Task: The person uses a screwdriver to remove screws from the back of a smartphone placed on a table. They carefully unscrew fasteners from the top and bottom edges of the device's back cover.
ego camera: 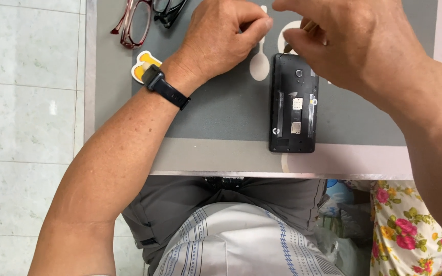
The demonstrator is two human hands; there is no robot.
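Seen from above, an opened black phone [293,103] lies back-up on a grey table mat [221,112], just below the right hand [354,43], fingers pinched on a thin tool [308,26], while the left hand [221,38] curls fingertips together beside its top.

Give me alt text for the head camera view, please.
Two bare hands work over a black phone lying with its back cover off on a grey mat; the right hand holds a thin tool at its top, the left hand pinches beside it. Two pairs of glasses lie at upper left.

Black phone [292,105], back cover off, card slots exposed, flat and lengthwise on the grey mat near the table's front edge.
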